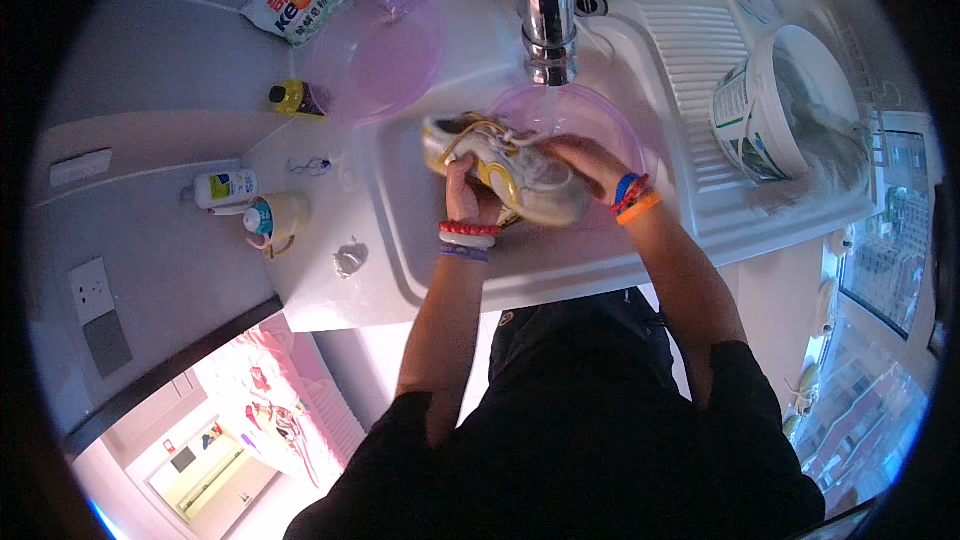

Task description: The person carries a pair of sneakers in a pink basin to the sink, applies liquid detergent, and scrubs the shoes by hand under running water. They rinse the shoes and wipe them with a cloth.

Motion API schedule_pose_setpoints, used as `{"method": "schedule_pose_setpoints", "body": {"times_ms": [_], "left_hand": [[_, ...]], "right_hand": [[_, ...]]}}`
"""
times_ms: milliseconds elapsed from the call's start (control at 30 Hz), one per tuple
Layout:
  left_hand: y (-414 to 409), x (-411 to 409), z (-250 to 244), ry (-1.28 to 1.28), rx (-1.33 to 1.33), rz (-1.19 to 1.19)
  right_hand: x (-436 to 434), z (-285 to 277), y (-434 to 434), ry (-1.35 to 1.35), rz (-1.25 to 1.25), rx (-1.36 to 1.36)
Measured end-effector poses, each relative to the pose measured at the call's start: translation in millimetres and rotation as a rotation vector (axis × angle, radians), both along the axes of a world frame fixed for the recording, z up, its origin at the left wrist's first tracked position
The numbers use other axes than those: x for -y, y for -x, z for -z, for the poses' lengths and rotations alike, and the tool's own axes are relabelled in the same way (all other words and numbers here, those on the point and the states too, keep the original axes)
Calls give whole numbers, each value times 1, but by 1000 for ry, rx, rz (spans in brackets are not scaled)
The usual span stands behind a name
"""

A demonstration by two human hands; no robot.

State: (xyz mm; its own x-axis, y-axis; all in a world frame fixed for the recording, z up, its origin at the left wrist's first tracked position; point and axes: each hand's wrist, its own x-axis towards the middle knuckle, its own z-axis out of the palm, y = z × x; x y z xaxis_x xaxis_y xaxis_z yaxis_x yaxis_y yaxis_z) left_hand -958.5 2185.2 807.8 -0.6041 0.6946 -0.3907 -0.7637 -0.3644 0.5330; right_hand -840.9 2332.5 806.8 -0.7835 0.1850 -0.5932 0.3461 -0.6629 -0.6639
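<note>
A white sneaker with yellow trim and laces [517,169] is held over a white sink [405,240], its toe pointing right. My left hand [471,195] grips it from the near side, the thumb on its upper. At the far side of the shoe, my right hand [589,161] touches its upper near the laces; those fingers are partly hidden and blurred, so their grip is unclear. Behind the shoe, a translucent pink basin [607,112] sits in the sink. Above the basin hangs a chrome faucet [551,52], with what looks like water running from its end.
A pink lid or basin [375,52], a washing powder bag [292,4] and a yellow bottle [296,99] stand at the back left. To the left is a cup with a tube [289,217]. On the right, a white bucket [757,112] lies tilted on the ribbed drainboard [690,52].
</note>
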Motion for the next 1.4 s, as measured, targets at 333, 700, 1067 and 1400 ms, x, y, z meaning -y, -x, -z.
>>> {"method": "schedule_pose_setpoints", "body": {"times_ms": [333, 700, 1067, 1400], "left_hand": [[-5, 41, -46, -186, -331, 216], [-5, 63, -33, 265, -360, -65], [14, 29, -26, 231, -694, 621], [-8, 3, -21, 938, -2171, 488]], "right_hand": [[9, 15, 33, -358, 560, 135], [33, 29, 82, -1168, 699, -40], [18, 29, 60, -594, 753, 40], [2, 29, 54, 422, 786, -102]]}}
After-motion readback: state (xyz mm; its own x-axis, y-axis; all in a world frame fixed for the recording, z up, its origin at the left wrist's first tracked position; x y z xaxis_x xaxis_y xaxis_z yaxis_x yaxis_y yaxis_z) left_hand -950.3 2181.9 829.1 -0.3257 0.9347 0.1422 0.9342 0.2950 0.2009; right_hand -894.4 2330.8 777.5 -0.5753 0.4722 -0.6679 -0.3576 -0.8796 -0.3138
